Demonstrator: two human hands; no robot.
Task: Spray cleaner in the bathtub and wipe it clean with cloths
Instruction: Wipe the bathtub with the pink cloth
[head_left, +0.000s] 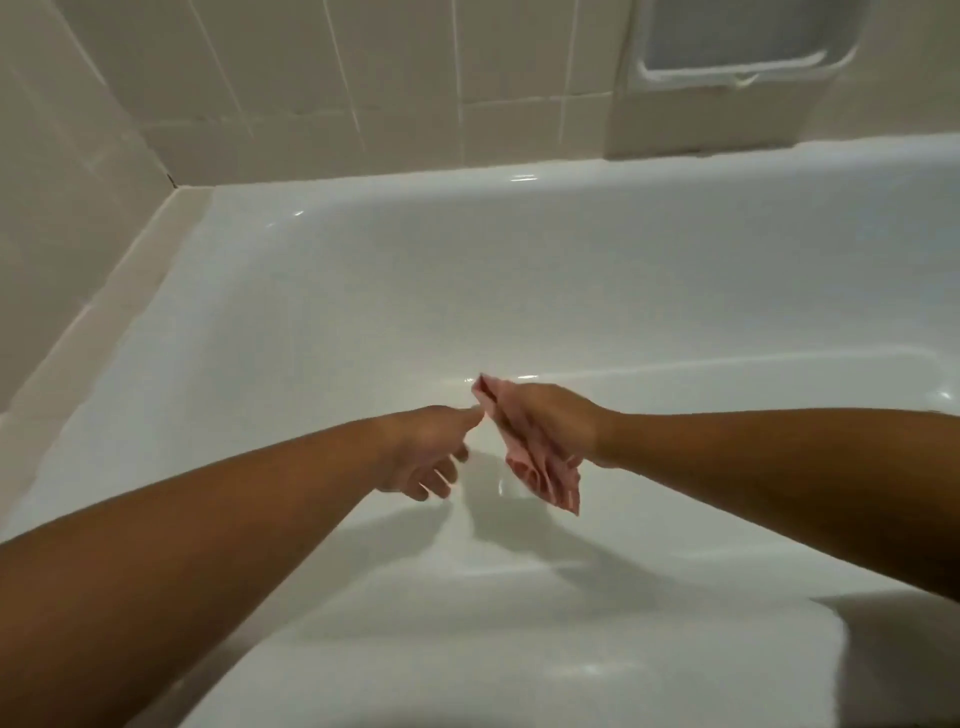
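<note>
Both hands over the bathtub (311, 312), above its floor. Right hand (550, 421) grips a bunched pink cloth (540, 473), which hangs below the fist, clear of the tub surface. Left hand (431, 447) is just beside it, fingers loose and spread downward, one digit reaching the cloth's top edge; can't tell if it touches.

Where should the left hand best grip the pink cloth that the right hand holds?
Probably at the free upper corner of the pink cloth, pinched from the left. That corner sticks out beyond the right hand, towards the left hand, whose fingertip is beside it. The lower end hangs bunched in folds.
</note>
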